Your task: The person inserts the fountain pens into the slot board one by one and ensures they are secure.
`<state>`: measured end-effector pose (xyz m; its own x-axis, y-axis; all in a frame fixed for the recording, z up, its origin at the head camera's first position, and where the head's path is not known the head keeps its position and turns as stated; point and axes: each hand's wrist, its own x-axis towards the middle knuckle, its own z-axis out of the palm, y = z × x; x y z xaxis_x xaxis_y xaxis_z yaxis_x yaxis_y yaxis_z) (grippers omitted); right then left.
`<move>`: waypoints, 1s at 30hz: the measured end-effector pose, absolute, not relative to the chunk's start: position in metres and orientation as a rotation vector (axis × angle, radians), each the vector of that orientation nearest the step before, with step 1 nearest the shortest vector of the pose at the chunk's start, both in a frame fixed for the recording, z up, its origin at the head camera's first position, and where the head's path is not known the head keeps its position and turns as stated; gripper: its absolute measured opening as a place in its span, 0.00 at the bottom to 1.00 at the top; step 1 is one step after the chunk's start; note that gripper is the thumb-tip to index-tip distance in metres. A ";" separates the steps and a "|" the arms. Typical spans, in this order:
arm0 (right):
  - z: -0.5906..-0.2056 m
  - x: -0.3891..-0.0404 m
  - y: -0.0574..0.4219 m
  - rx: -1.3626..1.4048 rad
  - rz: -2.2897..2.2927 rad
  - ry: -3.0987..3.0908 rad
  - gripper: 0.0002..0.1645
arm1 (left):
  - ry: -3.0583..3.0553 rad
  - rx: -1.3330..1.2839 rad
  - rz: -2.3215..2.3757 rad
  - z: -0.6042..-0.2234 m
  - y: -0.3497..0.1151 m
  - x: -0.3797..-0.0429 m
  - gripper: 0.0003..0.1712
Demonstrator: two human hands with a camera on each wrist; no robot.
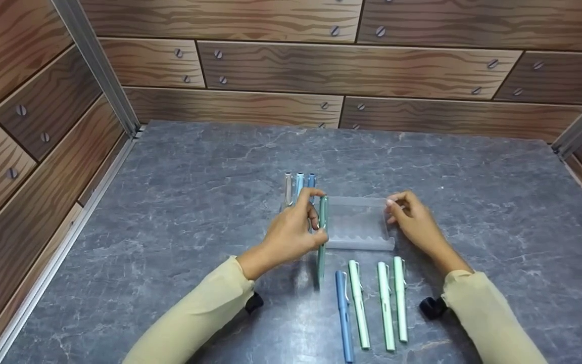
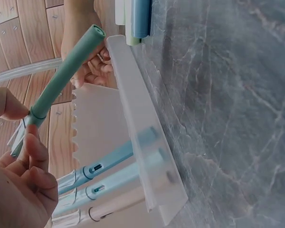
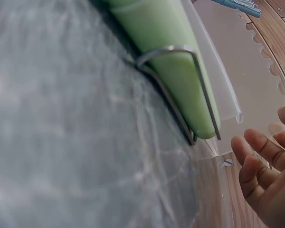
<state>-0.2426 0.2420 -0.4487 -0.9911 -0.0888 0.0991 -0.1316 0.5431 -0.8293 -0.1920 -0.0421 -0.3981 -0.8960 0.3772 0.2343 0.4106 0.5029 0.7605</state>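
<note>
My left hand (image 1: 291, 230) pinches a dark green pen (image 2: 69, 71) between thumb and fingers, over a translucent pen tray (image 1: 359, 220) with scalloped ridges. Three capped pens lie side by side in the tray's left part: a grey-brown one (image 1: 288, 188), a light blue one (image 1: 299, 182) and a blue one (image 2: 104, 166). The left hand partly hides them in the head view. At the tray's right edge is my right hand (image 1: 415, 220), its fingers loosely bent, fingertips right by the rim and nothing gripped.
In front of the tray, a blue pen (image 1: 344, 316) and three light green pens (image 1: 359, 306) lie on the grey marbled table (image 1: 195, 202). Black wrist straps show under both sleeves. Wood-patterned panels (image 1: 291, 65) stand behind the table and at its sides.
</note>
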 end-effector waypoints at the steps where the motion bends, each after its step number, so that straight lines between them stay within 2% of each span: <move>1: -0.449 -0.243 0.242 0.195 1.464 -2.721 0.18 | -2.685 -0.695 -1.381 -0.398 -0.042 -0.193 0.38; 9: -0.449 -0.244 0.242 0.210 1.429 -2.732 0.16 | -2.618 -0.620 -1.292 -0.399 -0.040 -0.198 0.38; 30: -0.449 -0.243 0.242 0.214 1.472 -2.714 0.17 | -2.579 -0.527 -1.099 -0.399 -0.036 -0.211 0.35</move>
<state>-0.2432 0.2416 -0.4491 -0.9894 -0.0987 0.1067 -0.1432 0.5384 -0.8304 -0.2108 -0.0364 -0.3990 -0.8915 0.2174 0.3974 0.4373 0.6421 0.6296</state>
